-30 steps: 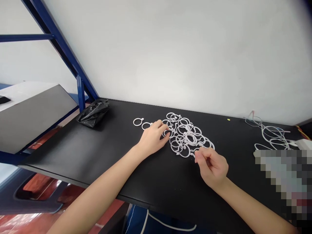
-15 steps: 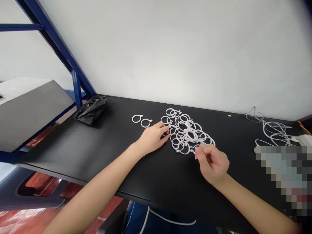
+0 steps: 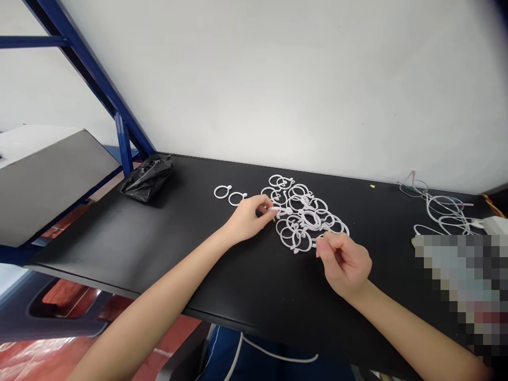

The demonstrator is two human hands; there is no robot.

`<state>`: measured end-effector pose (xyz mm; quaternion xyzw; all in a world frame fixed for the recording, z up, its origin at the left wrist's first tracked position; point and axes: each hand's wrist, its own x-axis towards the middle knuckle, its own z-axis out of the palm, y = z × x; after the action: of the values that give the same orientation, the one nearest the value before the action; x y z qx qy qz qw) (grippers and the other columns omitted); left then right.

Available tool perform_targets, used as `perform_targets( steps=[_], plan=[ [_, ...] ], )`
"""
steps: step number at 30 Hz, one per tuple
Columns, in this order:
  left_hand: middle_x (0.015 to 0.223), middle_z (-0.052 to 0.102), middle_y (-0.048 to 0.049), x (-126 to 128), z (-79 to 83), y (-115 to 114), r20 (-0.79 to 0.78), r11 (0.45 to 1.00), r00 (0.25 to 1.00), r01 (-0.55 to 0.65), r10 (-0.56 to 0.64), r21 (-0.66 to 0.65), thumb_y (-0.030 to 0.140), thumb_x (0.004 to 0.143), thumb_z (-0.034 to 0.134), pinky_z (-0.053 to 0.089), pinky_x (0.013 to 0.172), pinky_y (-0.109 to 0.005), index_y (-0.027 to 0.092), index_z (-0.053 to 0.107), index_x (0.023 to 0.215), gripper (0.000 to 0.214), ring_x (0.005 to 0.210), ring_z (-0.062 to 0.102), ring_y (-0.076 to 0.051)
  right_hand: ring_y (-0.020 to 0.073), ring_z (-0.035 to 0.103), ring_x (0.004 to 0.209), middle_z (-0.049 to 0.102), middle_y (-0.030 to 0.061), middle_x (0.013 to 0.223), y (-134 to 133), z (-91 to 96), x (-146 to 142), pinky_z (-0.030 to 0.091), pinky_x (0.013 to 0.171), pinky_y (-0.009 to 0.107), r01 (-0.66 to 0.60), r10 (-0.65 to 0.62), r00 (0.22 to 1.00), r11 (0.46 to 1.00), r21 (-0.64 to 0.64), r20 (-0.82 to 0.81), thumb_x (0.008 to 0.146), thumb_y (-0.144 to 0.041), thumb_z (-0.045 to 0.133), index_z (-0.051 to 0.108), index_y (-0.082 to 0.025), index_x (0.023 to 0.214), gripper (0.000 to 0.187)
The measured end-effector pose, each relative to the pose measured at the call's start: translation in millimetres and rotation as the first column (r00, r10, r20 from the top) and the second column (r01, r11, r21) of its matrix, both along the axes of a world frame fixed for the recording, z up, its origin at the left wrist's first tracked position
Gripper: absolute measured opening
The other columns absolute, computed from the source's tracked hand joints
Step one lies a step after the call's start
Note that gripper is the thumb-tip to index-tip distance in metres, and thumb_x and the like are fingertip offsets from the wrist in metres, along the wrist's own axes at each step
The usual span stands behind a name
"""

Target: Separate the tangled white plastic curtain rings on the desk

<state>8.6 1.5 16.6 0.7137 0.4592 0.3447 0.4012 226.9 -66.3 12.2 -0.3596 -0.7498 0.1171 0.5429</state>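
A loose pile of white plastic curtain rings (image 3: 311, 219), each with a small eyelet, lies on the black table (image 3: 178, 227). At the left side of the pile, my left hand (image 3: 250, 217) pinches one curtain ring (image 3: 283, 210) between thumb and fingers. My right hand (image 3: 347, 262) is closed at the near right edge of the pile, its thumb against the curled fingers. A ring shows just behind that thumb, and I cannot make out whether the fingers hold it. Two more rings, a left one (image 3: 222, 192) and a right one (image 3: 237, 199), lie apart to the left.
A crumpled black plastic bag (image 3: 147, 179) sits at the back left by a blue metal frame (image 3: 124, 140). Tangled cables (image 3: 446, 211) and a blurred-out object (image 3: 468, 286) occupy the right side. A white wall (image 3: 278, 95) rises behind the table.
My left hand has closed on a curtain ring at the pile's left side and lifted it slightly. My right hand has hardly moved.
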Motion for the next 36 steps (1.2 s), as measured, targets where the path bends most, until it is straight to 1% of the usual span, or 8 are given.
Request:
perform_targets(
  steps=[3,7,15,21,24,30,33,36],
  plan=[
    [0.086,0.067,-0.0057,0.8,4.6,0.9,0.23,0.963,0.973,0.075,-0.014,-0.259,0.044,0.085,0.063,0.058,0.062,-0.026,0.016,0.056,0.085,0.029,0.089,0.066,-0.019,0.0053,0.039,0.042,0.043,-0.0071,0.053,-0.2,0.0,-0.1,0.032,0.042,0.021,-0.006,0.006,1.0,1.0,-0.002,-0.001,0.086,-0.004,0.056,0.044,-0.02,0.066,0.029],
    [0.104,0.066,-0.0102,1.4,11.7,-0.2,0.374,0.916,0.927,0.156,-0.008,-0.369,0.051,0.086,0.061,0.059,0.071,-0.03,0.013,0.058,0.082,0.038,0.098,0.066,-0.021,0.0057,0.039,0.041,0.043,-0.0069,0.053,-0.3,0.5,-0.2,0.032,0.042,0.022,-0.009,0.009,1.0,1.0,-0.004,0.002,0.087,-0.006,0.056,0.044,-0.021,0.066,0.028],
    [0.114,0.063,-0.0082,1.3,10.3,-0.1,0.467,0.898,0.883,0.238,-0.041,-0.371,0.047,0.089,0.057,0.055,0.09,-0.033,0.013,0.054,0.072,0.038,0.102,0.067,-0.019,0.0061,0.041,0.042,0.044,-0.0064,0.053,0.1,0.9,-0.5,0.033,0.042,0.022,-0.009,0.009,1.0,1.0,-0.005,-0.003,0.087,-0.007,0.056,0.042,-0.021,0.065,0.029],
    [0.109,0.065,-0.0057,-0.9,13.0,-1.1,0.531,0.888,0.846,0.279,-0.046,-0.367,0.041,0.089,0.058,0.051,0.1,-0.037,0.013,0.055,0.07,0.033,0.11,0.062,-0.018,0.0055,0.041,0.041,0.045,-0.0067,0.052,0.7,1.0,-0.9,0.033,0.042,0.021,0.001,-0.001,1.0,1.0,0.004,0.008,0.087,-0.007,0.057,0.042,-0.02,0.065,0.029],
    [0.111,0.065,-0.0064,-1.3,15.4,-2.0,0.6,0.867,0.798,0.332,-0.048,-0.372,0.039,0.089,0.061,0.05,0.103,-0.038,0.014,0.057,0.074,0.029,0.113,0.062,-0.02,0.0058,0.041,0.041,0.045,-0.0064,0.052,0.5,0.7,-0.9,0.033,0.041,0.022,0.002,-0.002,1.0,1.0,0.009,0.008,0.087,-0.008,0.057,0.042,-0.021,0.065,0.03],
    [0.129,0.058,-0.0078,-1.4,23.5,-5.5,0.611,0.837,0.788,0.38,-0.071,-0.393,0.04,0.09,0.06,0.056,0.091,-0.036,0.015,0.05,0.07,0.034,0.124,0.056,-0.027,0.0057,0.037,0.04,0.042,-0.0068,0.052,0.6,-1.4,0.4,0.032,0.041,0.022,-0.019,0.019,1.0,1.0,-0.012,-0.003,0.087,-0.008,0.057,0.043,-0.021,0.065,0.029],
    [0.13,0.057,-0.0096,-1.9,27.0,-7.4,0.556,0.84,0.825,0.371,-0.102,-0.396,0.043,0.091,0.057,0.059,0.076,-0.031,0.016,0.05,0.071,0.034,0.125,0.054,-0.029,0.0061,0.037,0.04,0.042,-0.007,0.051,0.6,-0.6,0.0,0.032,0.041,0.022,-0.015,0.015,1.0,1.0,-0.01,-0.005,0.087,-0.009,0.057,0.043,-0.021,0.064,0.029],
    [0.13,0.057,-0.0106,-1.8,29.0,-8.3,0.495,0.858,0.862,0.333,-0.108,-0.392,0.046,0.092,0.054,0.06,0.075,-0.032,0.016,0.05,0.072,0.036,0.126,0.053,-0.029,0.006,0.037,0.039,0.042,-0.007,0.051,0.3,0.7,-0.5,0.032,0.04,0.022,-0.003,0.003,1.0,1.0,-0.004,0.001,0.087,-0.009,0.057,0.043,-0.021,0.064,0.029]
  ],
)
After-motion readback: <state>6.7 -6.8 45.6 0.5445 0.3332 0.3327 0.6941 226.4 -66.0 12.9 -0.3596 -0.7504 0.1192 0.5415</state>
